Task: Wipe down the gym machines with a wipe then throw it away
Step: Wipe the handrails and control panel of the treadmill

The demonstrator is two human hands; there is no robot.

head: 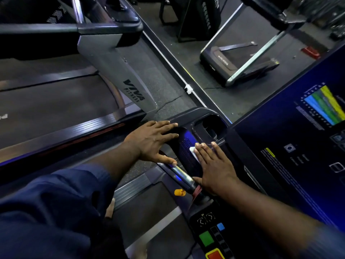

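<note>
I stand on a treadmill and look down at its black console tray (186,146), left of the lit screen (302,139). My right hand (214,167) lies flat with straight fingers and presses a white wipe (193,152) onto the perforated panel; only a corner of the wipe shows beside the fingers. My left hand (155,141) rests with spread fingers on the tray's left rim, its thumb lying against the shiny handlebar (182,173).
A second treadmill with a grey upright (119,71) marked VIVA stands to the left. Beyond the console a mirror wall (242,53) reflects gym gear. Coloured control buttons (207,238) sit below my right forearm. An orange safety clip (179,192) hangs under the handlebar.
</note>
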